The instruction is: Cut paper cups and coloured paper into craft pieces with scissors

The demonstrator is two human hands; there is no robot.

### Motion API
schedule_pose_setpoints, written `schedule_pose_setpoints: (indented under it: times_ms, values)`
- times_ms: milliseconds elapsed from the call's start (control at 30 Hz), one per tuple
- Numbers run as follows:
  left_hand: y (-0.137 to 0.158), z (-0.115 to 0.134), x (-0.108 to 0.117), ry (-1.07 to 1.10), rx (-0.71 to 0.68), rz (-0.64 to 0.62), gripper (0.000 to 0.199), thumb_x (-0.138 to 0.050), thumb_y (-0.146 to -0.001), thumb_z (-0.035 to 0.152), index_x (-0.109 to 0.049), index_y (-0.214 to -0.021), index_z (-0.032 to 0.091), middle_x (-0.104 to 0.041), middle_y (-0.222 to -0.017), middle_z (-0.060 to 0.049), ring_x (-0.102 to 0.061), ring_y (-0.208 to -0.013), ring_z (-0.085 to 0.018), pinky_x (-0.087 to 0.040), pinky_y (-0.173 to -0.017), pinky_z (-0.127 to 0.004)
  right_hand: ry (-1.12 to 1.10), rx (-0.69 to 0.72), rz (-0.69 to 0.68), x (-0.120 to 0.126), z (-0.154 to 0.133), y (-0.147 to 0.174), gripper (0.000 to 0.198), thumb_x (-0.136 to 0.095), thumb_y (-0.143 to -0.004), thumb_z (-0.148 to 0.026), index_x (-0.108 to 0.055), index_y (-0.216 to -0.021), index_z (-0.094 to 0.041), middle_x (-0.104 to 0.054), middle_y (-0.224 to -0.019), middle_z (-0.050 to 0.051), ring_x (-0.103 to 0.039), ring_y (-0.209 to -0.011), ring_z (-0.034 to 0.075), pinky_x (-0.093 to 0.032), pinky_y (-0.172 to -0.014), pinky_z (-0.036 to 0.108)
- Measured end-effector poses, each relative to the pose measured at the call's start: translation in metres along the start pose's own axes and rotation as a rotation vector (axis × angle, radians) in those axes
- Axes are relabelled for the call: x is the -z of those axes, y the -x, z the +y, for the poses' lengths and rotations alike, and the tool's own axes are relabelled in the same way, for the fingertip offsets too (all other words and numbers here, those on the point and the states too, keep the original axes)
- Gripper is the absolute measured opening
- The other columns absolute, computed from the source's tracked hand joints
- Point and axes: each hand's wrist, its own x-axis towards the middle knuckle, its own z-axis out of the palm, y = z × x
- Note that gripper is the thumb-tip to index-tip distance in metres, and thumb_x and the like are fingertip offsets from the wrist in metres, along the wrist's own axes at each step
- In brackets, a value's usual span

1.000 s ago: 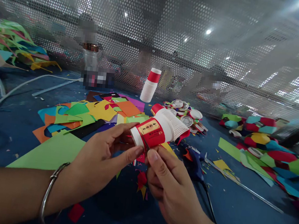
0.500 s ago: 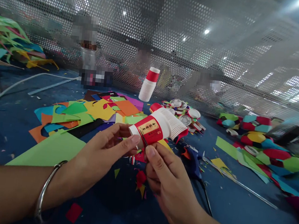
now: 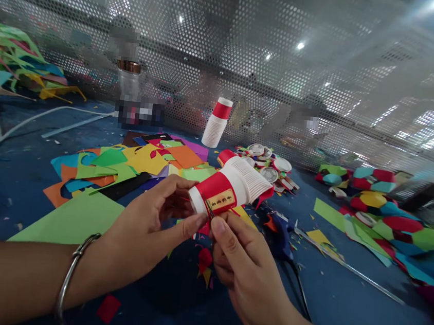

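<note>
A red-and-white paper cup [image 3: 220,184] with a tan label lies tilted in my left hand [image 3: 144,222]. The fingers curl behind the cup's base and the thumb presses at its lower edge. My right hand [image 3: 236,252] is closed in a pinch on a thin dark blade [image 3: 209,208], whose tip touches the cup near the base. The blade's handle is hidden in the right fingers. Just behind the held cup, a stack of nested paper cups [image 3: 256,181] lies on its side. Another cup stack [image 3: 217,122] stands upright farther back.
Coloured paper sheets [image 3: 145,160] spread left of centre. Cut cup bases [image 3: 271,163] are heaped behind. On the right lie a blue glue gun [image 3: 281,231] with a cord, a clear stick [image 3: 360,276] and multicoloured paper pieces [image 3: 400,223]. A perforated metal screen [image 3: 199,36] borders the back.
The held cup has turned in my left hand, bringing its label lower and toward the right hand. The left fingers have shifted around the base. The blade stays at the cup's lower edge.
</note>
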Motion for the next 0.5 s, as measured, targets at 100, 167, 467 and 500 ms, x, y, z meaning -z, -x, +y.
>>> schedule_pose_setpoints:
  times_ms: [100,167,467,500]
  values:
    - [0.0022,-0.0031,0.0023,-0.094,-0.037,-0.001,0.033,-0.075,-0.09,0.03,-0.06,-0.119,0.025,-0.072,-0.12,-0.006,-0.07,-0.105,-0.021,-0.058,-0.094,-0.036,0.021,0.002,-0.006,0.0011,-0.0005,0.001,0.038,-0.063,-0.1,-0.048,-0.049,-0.077,-0.022,-0.027,-0.061,-0.01,-0.017,-0.05,0.007,-0.013,-0.04,0.022]
    - [0.0019,-0.0035,0.0025,-0.11,-0.025,0.01,0.036,-0.075,-0.09,0.035,-0.059,-0.12,0.025,-0.071,-0.12,-0.007,-0.07,-0.105,-0.022,-0.058,-0.094,-0.037,0.026,0.012,-0.008,0.0014,-0.0009,0.0006,0.038,-0.062,-0.1,-0.049,-0.049,-0.077,-0.022,-0.026,-0.061,-0.01,-0.016,-0.05,0.007,-0.013,-0.04,0.022]
    - [-0.0067,-0.0026,0.001,0.232,0.276,0.062,0.036,-0.075,-0.09,0.044,-0.066,-0.111,0.017,-0.069,-0.115,-0.007,-0.066,-0.106,-0.022,-0.052,-0.102,-0.041,0.006,0.021,0.001,0.0013,0.0013,-0.0038,0.038,-0.064,-0.099,-0.05,-0.049,-0.078,-0.021,-0.025,-0.06,-0.011,-0.014,-0.049,0.006,-0.013,-0.04,0.022]
    - [-0.007,-0.0031,0.002,0.225,0.252,0.061,0.035,-0.076,-0.089,0.043,-0.066,-0.112,0.018,-0.069,-0.113,-0.006,-0.066,-0.106,-0.021,-0.052,-0.101,-0.039,0.015,0.027,-0.004,0.0016,0.0016,-0.0038,0.037,-0.063,-0.099,-0.05,-0.051,-0.079,-0.022,-0.024,-0.06,-0.011,-0.014,-0.049,0.006,-0.014,-0.04,0.022]
